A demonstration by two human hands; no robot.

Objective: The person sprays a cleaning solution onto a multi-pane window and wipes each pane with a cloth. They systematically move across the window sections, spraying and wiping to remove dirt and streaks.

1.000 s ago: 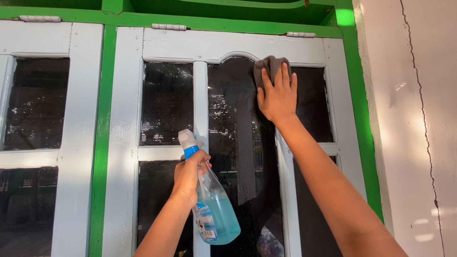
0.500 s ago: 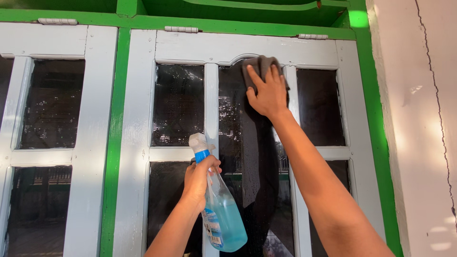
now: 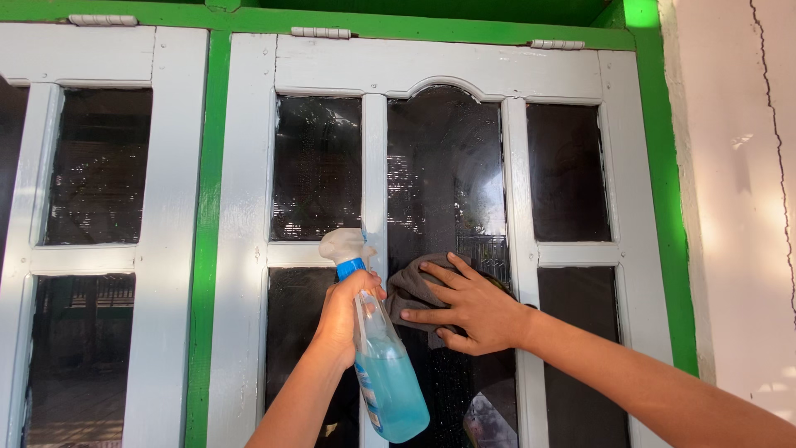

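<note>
My left hand [image 3: 342, 317] grips the neck of a clear spray bottle [image 3: 383, 377] half full of blue liquid, its white nozzle [image 3: 345, 244] pointing left, held close in front of the window. My right hand [image 3: 467, 304] presses a grey cloth [image 3: 411, 290] flat against the tall middle glass pane [image 3: 445, 174] of a white-framed window, about halfway down. The cloth lies just right of the bottle's neck, fingers spread over it and pointing left.
The window has a white wooden frame [image 3: 245, 207] with dark panes, set in a green surround [image 3: 206, 249]. A second white window [image 3: 170, 207] stands at the left. A cracked white wall [image 3: 738, 207] runs down the right side.
My right hand has slid the cloth down the middle pane from its arched top to mid-height. The spray bottle stayed about where it was. The view shifted slightly.
</note>
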